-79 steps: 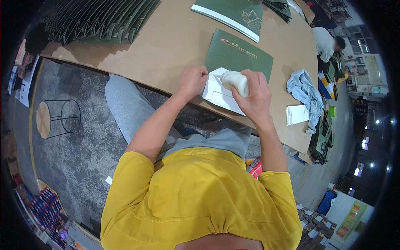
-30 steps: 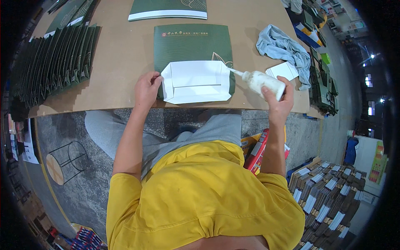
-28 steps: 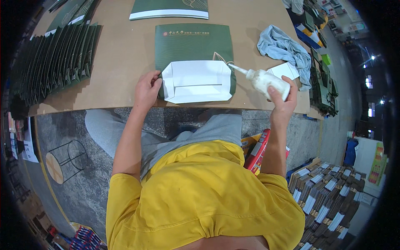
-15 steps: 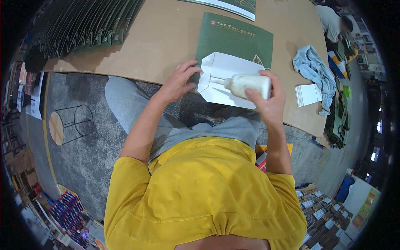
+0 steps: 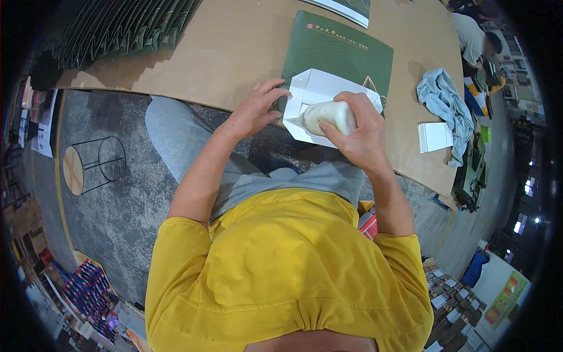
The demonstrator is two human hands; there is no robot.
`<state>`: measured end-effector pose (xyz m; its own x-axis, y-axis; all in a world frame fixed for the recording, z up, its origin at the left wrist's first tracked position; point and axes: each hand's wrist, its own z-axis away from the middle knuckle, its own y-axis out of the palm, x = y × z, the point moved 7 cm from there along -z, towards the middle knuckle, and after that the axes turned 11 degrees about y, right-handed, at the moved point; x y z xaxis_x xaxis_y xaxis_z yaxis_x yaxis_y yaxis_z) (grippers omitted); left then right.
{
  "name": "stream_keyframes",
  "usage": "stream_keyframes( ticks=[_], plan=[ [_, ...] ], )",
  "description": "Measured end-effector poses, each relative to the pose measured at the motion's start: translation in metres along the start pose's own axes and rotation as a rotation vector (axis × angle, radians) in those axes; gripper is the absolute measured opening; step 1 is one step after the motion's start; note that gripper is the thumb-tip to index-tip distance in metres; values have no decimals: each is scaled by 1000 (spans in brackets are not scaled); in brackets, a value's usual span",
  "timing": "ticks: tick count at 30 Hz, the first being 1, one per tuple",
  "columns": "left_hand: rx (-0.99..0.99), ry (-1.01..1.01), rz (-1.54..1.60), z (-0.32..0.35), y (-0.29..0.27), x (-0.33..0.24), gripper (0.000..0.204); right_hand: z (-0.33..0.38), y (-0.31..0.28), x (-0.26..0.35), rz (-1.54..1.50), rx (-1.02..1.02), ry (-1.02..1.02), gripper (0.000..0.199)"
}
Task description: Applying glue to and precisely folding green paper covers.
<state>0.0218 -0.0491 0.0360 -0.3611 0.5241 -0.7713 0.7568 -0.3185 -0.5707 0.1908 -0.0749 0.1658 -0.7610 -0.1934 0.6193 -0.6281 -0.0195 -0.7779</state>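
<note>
A cloudy white squeeze bottle (image 5: 326, 117) is gripped in my right hand (image 5: 365, 130), tilted with its tip pointing down and left over the white folded flap (image 5: 304, 85) of a green paper bag (image 5: 340, 50). The bag lies flat at the table's near edge, with a cord handle (image 5: 368, 83) showing beside the flap. My left hand (image 5: 256, 110) rests by the flap's left edge, its thumb and fingers apart, fingertips touching or close to that edge. The bottle and right hand cover part of the flap.
Green folded bags (image 5: 126, 26) stand in a row at the table's far left. To the right lie a light-blue cloth (image 5: 440, 97) and a stack of white cards (image 5: 434, 137). A round stool (image 5: 74, 170) stands on the floor at left. Another person (image 5: 469, 38) is at the far right.
My right hand has moved left with the bottle and tipped it more steeply, tip lower. My left hand stays by the flap's left edge. The whole view has shifted slightly.
</note>
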Motion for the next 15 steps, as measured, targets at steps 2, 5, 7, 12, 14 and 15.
stream_keyframes(
  ticks=[2,5,7,12,14,15],
  plan=[
    [-5,2,16,-1,-1,-1,55,1,-1,-1,-10,1,-3,43],
    [3,-3,0,-1,-3,-4,55,3,-3,0,-17,-7,-15,41],
    [11,-14,3,-2,-3,-3,55,5,-5,1,-12,-16,-22,38],
    [11,-25,12,0,-3,-2,55,12,-10,-1,-42,-14,-29,36],
    [-6,10,-14,-1,-4,-4,54,15,-11,-3,-41,-15,-30,37],
    [-2,11,-14,-1,-4,-4,54,17,-12,-4,-38,-13,-34,39]
  ],
)
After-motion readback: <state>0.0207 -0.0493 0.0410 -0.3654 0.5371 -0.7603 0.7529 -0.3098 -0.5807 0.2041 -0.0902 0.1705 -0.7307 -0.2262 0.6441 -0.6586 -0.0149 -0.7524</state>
